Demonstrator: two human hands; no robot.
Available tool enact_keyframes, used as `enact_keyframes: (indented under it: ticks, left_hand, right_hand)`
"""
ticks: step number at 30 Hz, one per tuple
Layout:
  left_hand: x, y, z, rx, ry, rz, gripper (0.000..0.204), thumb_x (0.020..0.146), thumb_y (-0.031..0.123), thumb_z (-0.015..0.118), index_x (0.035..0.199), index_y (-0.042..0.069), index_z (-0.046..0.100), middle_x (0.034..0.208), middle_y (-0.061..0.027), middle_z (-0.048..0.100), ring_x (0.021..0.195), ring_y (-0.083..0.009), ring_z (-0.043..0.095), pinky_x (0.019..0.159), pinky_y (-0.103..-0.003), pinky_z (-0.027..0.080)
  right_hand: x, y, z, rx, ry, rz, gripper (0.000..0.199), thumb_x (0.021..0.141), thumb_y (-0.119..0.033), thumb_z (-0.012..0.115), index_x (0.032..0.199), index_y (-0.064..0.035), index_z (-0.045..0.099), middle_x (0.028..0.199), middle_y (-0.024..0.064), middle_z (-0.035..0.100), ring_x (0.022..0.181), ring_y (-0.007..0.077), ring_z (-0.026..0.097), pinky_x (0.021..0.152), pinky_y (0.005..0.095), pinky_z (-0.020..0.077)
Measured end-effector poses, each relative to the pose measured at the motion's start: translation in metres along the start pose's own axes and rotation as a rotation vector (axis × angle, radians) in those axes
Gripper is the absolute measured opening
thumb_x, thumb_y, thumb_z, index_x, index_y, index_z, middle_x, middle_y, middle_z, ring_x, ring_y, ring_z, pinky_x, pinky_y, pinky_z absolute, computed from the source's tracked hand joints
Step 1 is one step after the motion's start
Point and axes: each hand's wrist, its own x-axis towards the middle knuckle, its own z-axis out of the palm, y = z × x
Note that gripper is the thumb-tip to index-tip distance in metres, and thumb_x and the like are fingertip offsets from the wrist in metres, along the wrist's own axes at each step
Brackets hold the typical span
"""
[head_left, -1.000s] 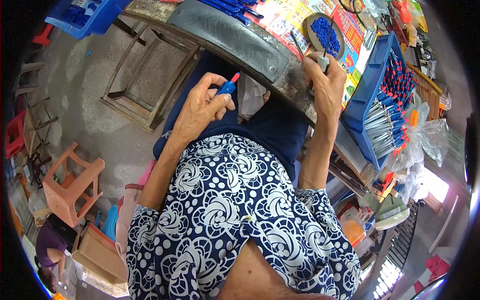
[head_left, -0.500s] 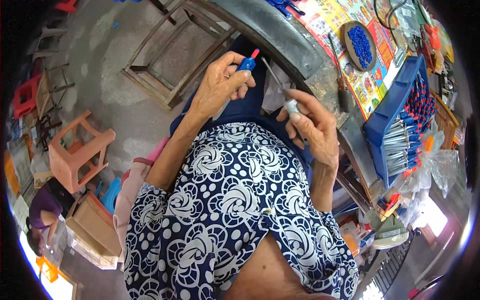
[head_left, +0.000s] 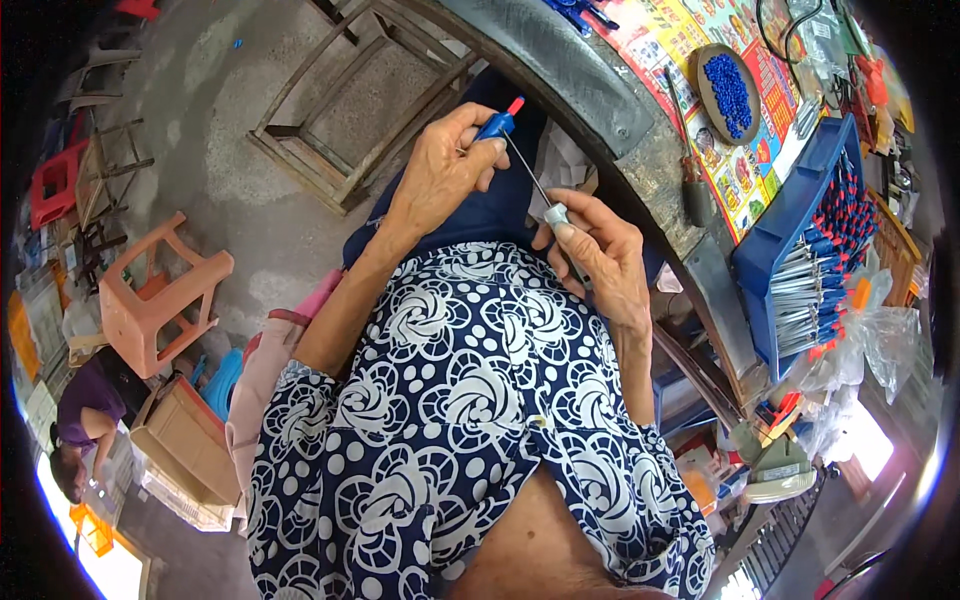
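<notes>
A dish [head_left: 704, 108] of blue bits sits on the bench [head_left: 648, 165]. Just before the bench, the left hand [head_left: 440, 165] grips a blue piece [head_left: 494, 127] (red-tipped); the right hand [head_left: 605, 255] grips a tool [head_left: 557, 214].

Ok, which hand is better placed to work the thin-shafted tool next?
Right hand, probably: it holds the tool by the handle, pointed at the blue piece that the left hand grips.

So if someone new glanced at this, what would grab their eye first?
Probably the boldly patterned navy-and-white shirt filling the lower middle. Above it, the left hand holds a small red-tipped blue piece, while the right hand points a thin-shafted tool at it. Toward the right edge, a blue tray packed with silver rods also stands out.
</notes>
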Motion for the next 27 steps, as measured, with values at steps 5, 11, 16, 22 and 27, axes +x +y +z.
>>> enact_keyframes:
  ticks: [5, 11, 16, 22, 27]
  left_hand:
    - [-0.002, 0.003, 0.001, 0.099, 0.017, 0.014, 0.019, 0.078, 0.009, 0.052, 0.092, -0.003, 0.055, 0.064, -0.0038, 0.056, 0.051, -0.0065, 0.047, 0.046, -0.021, 0.038]
    - [-0.006, -0.002, 0.002, 0.345, 0.100, 0.155, 0.020, 0.079, 0.010, 0.053, 0.095, -0.002, 0.056, 0.062, -0.0086, 0.055, 0.053, -0.0149, 0.051, 0.050, -0.028, 0.040]
    - [-0.007, -0.005, 0.002, 0.618, 0.140, 0.340, 0.022, 0.082, 0.009, 0.053, 0.101, -0.001, 0.055, 0.079, -0.0191, 0.059, 0.067, -0.0274, 0.059, 0.060, -0.033, 0.044]
    - [-0.007, -0.007, 0.000, 0.812, 0.051, 0.375, 0.019, 0.079, 0.007, 0.052, 0.095, -0.004, 0.052, 0.078, -0.0231, 0.058, 0.072, -0.0383, 0.057, 0.062, -0.042, 0.046]
    - [-0.008, -0.017, -0.003, 0.831, 0.023, 0.347, 0.018, 0.079, 0.008, 0.052, 0.092, -0.005, 0.052, 0.077, -0.0224, 0.059, 0.072, -0.0381, 0.057, 0.063, -0.042, 0.046]
  right_hand:
    - [0.000, 0.004, 0.000, 0.044, -0.008, -0.005, 0.034, 0.086, -0.010, 0.052, 0.116, 0.0052, 0.047, 0.080, 0.0123, 0.058, 0.056, 0.0075, 0.048, 0.038, 0.0154, 0.0314]
    - [0.000, 0.008, 0.002, 0.158, -0.038, 0.013, 0.033, 0.087, -0.010, 0.051, 0.116, 0.0050, 0.048, 0.080, 0.0138, 0.058, 0.056, 0.0074, 0.047, 0.037, 0.0151, 0.0301]
    - [0.000, 0.014, 0.001, 0.368, -0.101, 0.073, 0.032, 0.088, -0.010, 0.048, 0.117, 0.0044, 0.047, 0.079, 0.0153, 0.057, 0.055, 0.0074, 0.047, 0.035, 0.0157, 0.0288]
    - [-0.004, 0.015, 0.010, 0.230, 0.007, 0.076, 0.032, 0.088, -0.009, 0.048, 0.118, 0.0021, 0.049, 0.073, 0.0122, 0.057, 0.048, 0.0069, 0.044, 0.033, 0.0158, 0.0272]
    - [-0.006, 0.018, 0.017, 0.075, 0.066, 0.107, 0.031, 0.088, -0.010, 0.050, 0.117, -0.0003, 0.052, 0.070, 0.0055, 0.056, 0.047, 0.0045, 0.042, 0.034, 0.0157, 0.0260]
